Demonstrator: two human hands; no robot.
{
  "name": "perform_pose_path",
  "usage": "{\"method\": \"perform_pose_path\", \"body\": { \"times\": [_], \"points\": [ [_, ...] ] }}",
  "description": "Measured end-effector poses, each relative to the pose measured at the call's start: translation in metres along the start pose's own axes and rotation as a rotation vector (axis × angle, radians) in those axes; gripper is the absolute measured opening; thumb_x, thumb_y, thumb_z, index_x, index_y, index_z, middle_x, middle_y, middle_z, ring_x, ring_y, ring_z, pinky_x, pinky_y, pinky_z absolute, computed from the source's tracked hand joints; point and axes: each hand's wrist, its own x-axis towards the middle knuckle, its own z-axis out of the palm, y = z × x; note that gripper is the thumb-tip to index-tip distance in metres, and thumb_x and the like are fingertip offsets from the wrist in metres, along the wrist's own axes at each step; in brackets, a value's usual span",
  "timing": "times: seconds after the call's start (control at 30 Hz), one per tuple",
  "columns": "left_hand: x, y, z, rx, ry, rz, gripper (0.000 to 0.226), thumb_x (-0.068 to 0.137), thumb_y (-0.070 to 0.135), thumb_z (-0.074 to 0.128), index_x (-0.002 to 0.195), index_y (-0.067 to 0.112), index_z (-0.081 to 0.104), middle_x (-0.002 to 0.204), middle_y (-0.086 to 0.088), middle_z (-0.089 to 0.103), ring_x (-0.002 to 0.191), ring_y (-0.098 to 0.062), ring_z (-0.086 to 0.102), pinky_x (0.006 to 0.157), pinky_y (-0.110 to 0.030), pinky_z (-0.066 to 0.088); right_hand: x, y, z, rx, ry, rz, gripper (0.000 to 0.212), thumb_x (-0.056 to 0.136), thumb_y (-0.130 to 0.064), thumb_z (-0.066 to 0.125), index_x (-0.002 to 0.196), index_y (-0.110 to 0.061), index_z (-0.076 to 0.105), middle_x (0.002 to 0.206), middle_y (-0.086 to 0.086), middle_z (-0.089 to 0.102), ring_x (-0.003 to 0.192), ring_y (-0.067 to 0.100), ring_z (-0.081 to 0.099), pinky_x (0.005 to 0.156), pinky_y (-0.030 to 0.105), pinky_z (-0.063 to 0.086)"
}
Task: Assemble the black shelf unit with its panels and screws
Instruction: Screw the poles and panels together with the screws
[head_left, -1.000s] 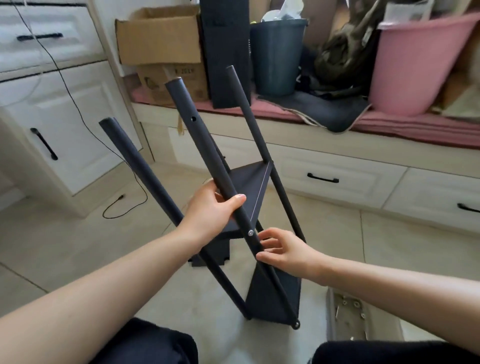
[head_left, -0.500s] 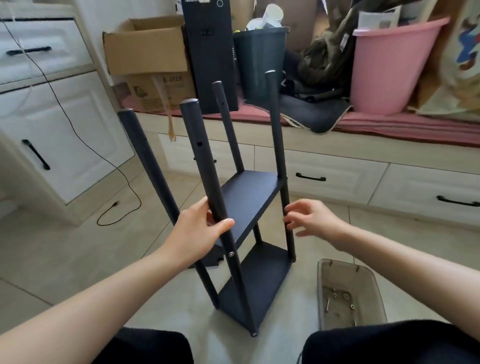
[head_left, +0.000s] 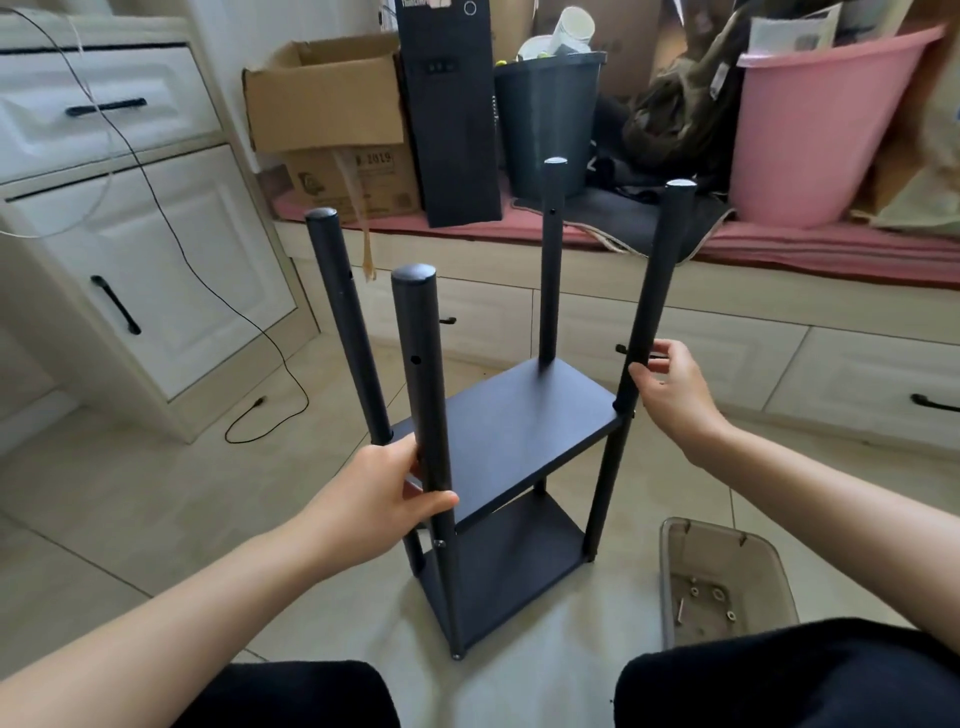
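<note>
Black shelf unit (head_left: 511, 467): stood upright on the tiled floor (head_left: 130, 499), between the seated person's knees. Four round posts rose well above two fitted panels. Upper panel (head_left: 511, 421) sat about halfway up the posts; lower panel (head_left: 514, 561) sat near the floor. A screw head (head_left: 439, 544) showed on the near left post (head_left: 426, 395), just below the hand. Small holes showed higher on the posts.

Left hand (head_left: 382, 501): wrapped around the near left post at the level of the upper panel, thumb across the front, fingers behind.

Right hand (head_left: 670, 387): at the near right post (head_left: 647, 332), just above the upper panel's corner. Thumb and fingertips lay on the post; fingers loosely bent. Whether they truly gripped it could not be told.

Clear plastic tub (head_left: 722, 582): on the floor just right of the unit, with a few screws and washers in its bottom.

Behind, on a low bench with a red cushion (head_left: 779, 249): a cardboard box (head_left: 327, 104), a tall black panel (head_left: 449, 114) leaning upright, a dark bin (head_left: 550, 114), a pink tub (head_left: 821, 124).

Left: white cabinet (head_left: 171, 249), with a thin black cable (head_left: 249, 322) trailing to the floor.
</note>
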Motion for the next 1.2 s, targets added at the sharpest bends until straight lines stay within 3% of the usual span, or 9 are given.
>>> {"method": "perform_pose_path", "body": {
  "times": [0.2, 0.33, 0.47, 0.53, 0.7, 0.87, 1.0, 1.13, 1.2],
  "points": [
    [-0.003, -0.001, -0.005, 0.002, 0.012, 0.028, 0.023, 0.088, 0.028, 0.076, 0.086, 0.035, 0.054, 0.082, 0.018, 0.068, 0.075, -0.004, 0.068, 0.073, -0.033, 0.057, 0.004, -0.005, -0.002, 0.015, -0.076, 0.015, 0.025, 0.099, -0.027, 0.059, 0.121, -0.031, 0.047, 0.101, -0.008, 0.056, 0.091, 0.009, 0.059, 0.072, 0.03, 0.051],
    [-0.004, 0.001, -0.012, -0.058, 0.067, 0.106, 0.027, 0.085, 0.023, 0.079, 0.082, 0.038, 0.057, 0.08, 0.017, 0.068, 0.075, -0.006, 0.071, 0.071, -0.034, 0.058, 0.007, -0.012, -0.004, 0.086, -0.055, 0.058, 0.013, 0.101, -0.025, 0.054, 0.114, -0.024, 0.052, 0.101, -0.003, 0.058, 0.096, 0.02, 0.062, 0.068, 0.031, 0.054],
    [0.0, -0.001, -0.02, -0.12, 0.169, 0.083, 0.026, 0.083, 0.015, 0.08, 0.084, 0.035, 0.064, 0.08, 0.013, 0.071, 0.077, -0.008, 0.072, 0.076, -0.039, 0.06, 0.0, -0.016, -0.003, 0.095, -0.013, 0.091, 0.016, 0.102, -0.02, 0.053, 0.117, -0.019, 0.05, 0.103, 0.001, 0.06, 0.102, 0.027, 0.061, 0.082, 0.045, 0.057],
    [0.005, -0.003, -0.021, -0.152, 0.227, 0.051, 0.022, 0.082, 0.013, 0.081, 0.089, 0.028, 0.067, 0.079, 0.01, 0.073, 0.076, -0.009, 0.073, 0.079, -0.041, 0.06, -0.009, -0.016, -0.007, 0.091, 0.006, 0.092, 0.015, 0.101, -0.019, 0.053, 0.116, -0.018, 0.049, 0.103, 0.005, 0.059, 0.099, 0.029, 0.062, 0.073, 0.043, 0.059],
    [0.021, -0.003, -0.02, -0.145, 0.332, 0.018, 0.025, 0.084, 0.014, 0.08, 0.104, 0.026, 0.07, 0.088, 0.013, 0.074, 0.078, -0.002, 0.071, 0.08, -0.041, 0.06, -0.033, -0.012, -0.027, 0.067, 0.006, 0.071, 0.014, 0.1, -0.018, 0.055, 0.11, -0.022, 0.046, 0.102, 0.016, 0.058, 0.084, 0.03, 0.067, 0.067, 0.051, 0.062],
    [0.04, 0.007, -0.01, -0.131, 0.395, 0.032, 0.024, 0.087, 0.016, 0.077, 0.107, 0.027, 0.068, 0.091, 0.012, 0.074, 0.081, -0.003, 0.072, 0.082, -0.042, 0.06, -0.047, -0.006, -0.053, 0.081, 0.002, 0.063, 0.015, 0.099, -0.018, 0.057, 0.107, -0.024, 0.046, 0.102, 0.016, 0.059, 0.089, 0.03, 0.067, 0.051, 0.032, 0.058],
    [0.056, 0.015, 0.003, -0.165, 0.377, 0.043, 0.026, 0.089, 0.012, 0.075, 0.113, 0.018, 0.067, 0.098, 0.001, 0.074, 0.087, -0.016, 0.073, 0.086, -0.046, 0.059, -0.052, -0.004, -0.073, 0.054, 0.017, 0.047, 0.016, 0.099, -0.019, 0.059, 0.106, -0.025, 0.046, 0.1, 0.016, 0.06, 0.09, 0.029, 0.067, 0.059, 0.043, 0.062],
    [0.069, 0.024, 0.013, -0.149, 0.369, 0.078, 0.026, 0.088, 0.008, 0.075, 0.112, 0.015, 0.067, 0.097, 0.003, 0.073, 0.092, -0.017, 0.073, 0.089, -0.04, 0.057, -0.056, -0.003, -0.087, 0.051, 0.055, 0.038, 0.022, 0.098, -0.017, 0.061, 0.113, -0.023, 0.047, 0.096, 0.015, 0.06, 0.086, 0.029, 0.067, 0.061, 0.05, 0.062],
    [0.075, 0.027, 0.017, -0.182, 0.359, 0.067, 0.027, 0.089, 0.006, 0.074, 0.113, 0.015, 0.067, 0.098, 0.0, 0.073, 0.095, -0.019, 0.072, 0.093, -0.044, 0.057, -0.057, -0.002, -0.09, 0.049, 0.066, 0.033, 0.022, 0.097, -0.016, 0.061, 0.112, -0.023, 0.047, 0.095, 0.015, 0.06, 0.087, 0.031, 0.066, 0.061, 0.052, 0.061]
  ]
}}
